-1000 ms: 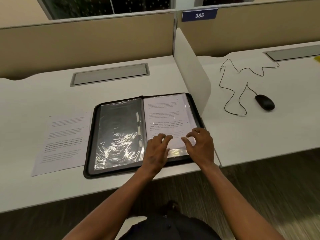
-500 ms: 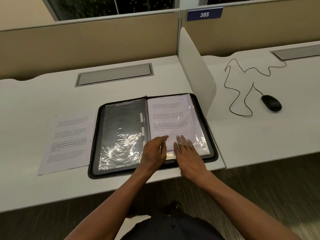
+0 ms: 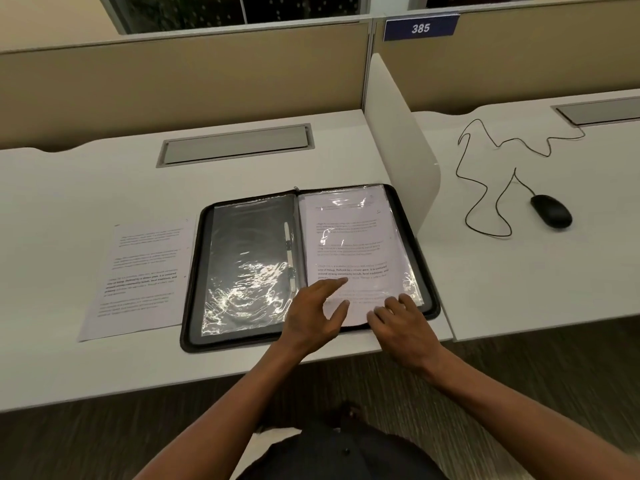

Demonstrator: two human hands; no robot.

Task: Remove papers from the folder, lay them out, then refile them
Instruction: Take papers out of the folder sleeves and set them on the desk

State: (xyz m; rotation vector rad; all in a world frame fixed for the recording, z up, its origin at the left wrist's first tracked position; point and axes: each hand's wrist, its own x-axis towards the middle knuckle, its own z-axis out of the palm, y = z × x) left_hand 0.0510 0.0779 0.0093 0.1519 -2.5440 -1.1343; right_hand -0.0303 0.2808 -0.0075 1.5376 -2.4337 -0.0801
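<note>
Folder (image 3: 194,282): matt black cover, glossy crinkled clear plastic sleeves (image 3: 249,265); matt paper sheet (image 3: 138,275); smooth white desk (image 3: 86,188).

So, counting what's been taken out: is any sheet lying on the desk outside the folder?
Yes, one printed sheet lies on the desk left of the open folder.

Dim overhead light, glare on plastic sleeve (image 3: 249,271), curved edges.
</note>
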